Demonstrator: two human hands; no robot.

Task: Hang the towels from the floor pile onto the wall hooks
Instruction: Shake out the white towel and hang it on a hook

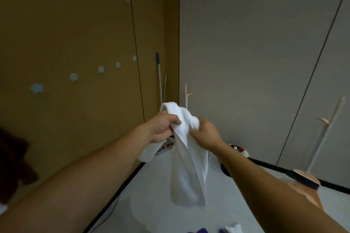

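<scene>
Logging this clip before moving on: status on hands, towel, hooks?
Left hand and right hand both grip white towel, held up, tail hanging free. Not hooked yet. Wall hooks on brown wall, left; nothing seen blocking.

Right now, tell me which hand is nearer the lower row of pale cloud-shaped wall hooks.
Left. The left hand grips the white towel right of the hooks; the right hand pinches it farther right.

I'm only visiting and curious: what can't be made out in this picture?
Head view:
Purple and white cloths on the floor: cut off by the bottom edge.
Small clutter in the corner: hidden behind the white cloth towel and the left hand.
Pale cloud-shaped wall hooks: blurred, pegs too small.
Pale coat stand, right: motion-blurred.
</scene>
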